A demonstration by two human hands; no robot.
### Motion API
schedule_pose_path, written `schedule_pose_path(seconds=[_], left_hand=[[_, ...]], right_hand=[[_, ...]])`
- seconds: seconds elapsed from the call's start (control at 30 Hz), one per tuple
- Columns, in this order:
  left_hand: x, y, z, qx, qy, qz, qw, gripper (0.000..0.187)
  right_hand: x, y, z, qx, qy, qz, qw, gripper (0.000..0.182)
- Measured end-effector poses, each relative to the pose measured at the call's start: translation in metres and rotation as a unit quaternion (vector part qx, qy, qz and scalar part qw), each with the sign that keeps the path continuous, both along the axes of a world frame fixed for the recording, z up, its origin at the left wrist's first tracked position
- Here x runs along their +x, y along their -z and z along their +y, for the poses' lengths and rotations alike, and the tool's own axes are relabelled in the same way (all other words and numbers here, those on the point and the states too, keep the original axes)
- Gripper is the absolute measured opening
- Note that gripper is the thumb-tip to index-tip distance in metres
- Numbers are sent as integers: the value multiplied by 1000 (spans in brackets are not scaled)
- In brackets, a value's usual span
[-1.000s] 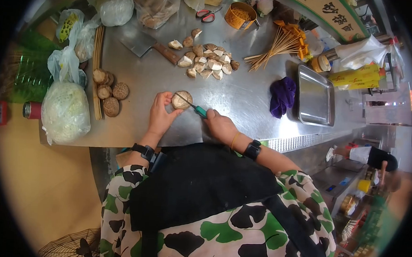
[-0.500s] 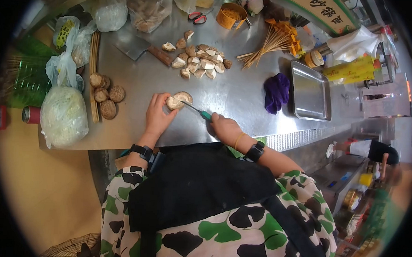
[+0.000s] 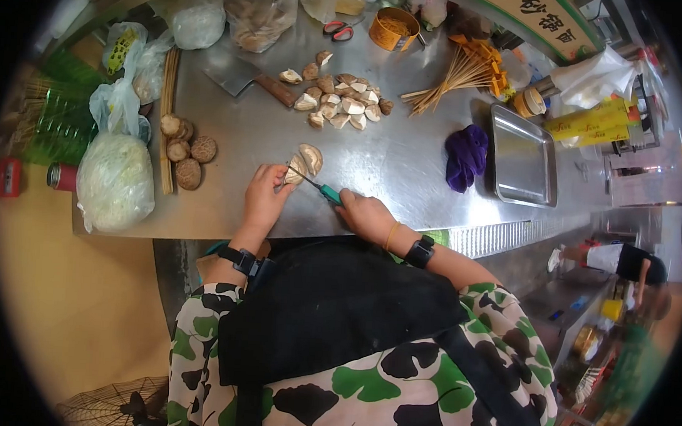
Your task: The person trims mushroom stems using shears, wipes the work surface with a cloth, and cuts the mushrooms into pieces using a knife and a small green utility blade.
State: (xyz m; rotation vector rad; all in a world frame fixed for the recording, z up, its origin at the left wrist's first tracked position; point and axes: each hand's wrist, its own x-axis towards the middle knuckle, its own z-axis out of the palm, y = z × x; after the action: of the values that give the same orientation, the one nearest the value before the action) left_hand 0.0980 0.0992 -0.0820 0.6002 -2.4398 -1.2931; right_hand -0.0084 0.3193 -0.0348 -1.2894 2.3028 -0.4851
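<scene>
My right hand is closed round the green handle of a small knife, whose blade points up-left. Its tip lies over a mushroom half that the fingers of my left hand grip from the left. Beside that half rests another mushroom half, separate from it. Farther back on the steel table is a pile of cut mushroom pieces. Several whole mushrooms sit to the left.
A cleaver lies behind the hands. Bagged food and long sticks are at the left; a purple cloth, metal tray and skewers at the right. Red-handled scissors lie at the back. Another person is far right.
The mushroom under the knife, one piece before, is now in two halves set apart. My left hand holds the nearer half, and the knife has shifted slightly left. The whole view has moved a little.
</scene>
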Motion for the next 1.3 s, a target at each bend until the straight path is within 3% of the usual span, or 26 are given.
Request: schedule_pose_path(seconds=[0.27, 0.67, 0.8, 0.9, 1.3], left_hand=[[0, 1, -1, 5, -8, 8, 1000, 32], [1, -9, -4, -11, 26, -36, 999, 27], [2, -13, -18, 26, 84, -16, 996, 26], [-5, -12, -27, 47, 63, -15, 997, 26], [-28, -13, -30, -167, 71, -55, 982, 6]], right_hand=[[-8, 5, -9, 27, -15, 35, 999, 22], [-19, 3, -13, 135, -17, -3, 991, 21], [-22, -1, 17, 118, -13, -8, 993, 24], [-19, 6, 44, 90, 2, -19, 996, 25], [-6, -2, 60, 7, 60, -38, 997, 27]])
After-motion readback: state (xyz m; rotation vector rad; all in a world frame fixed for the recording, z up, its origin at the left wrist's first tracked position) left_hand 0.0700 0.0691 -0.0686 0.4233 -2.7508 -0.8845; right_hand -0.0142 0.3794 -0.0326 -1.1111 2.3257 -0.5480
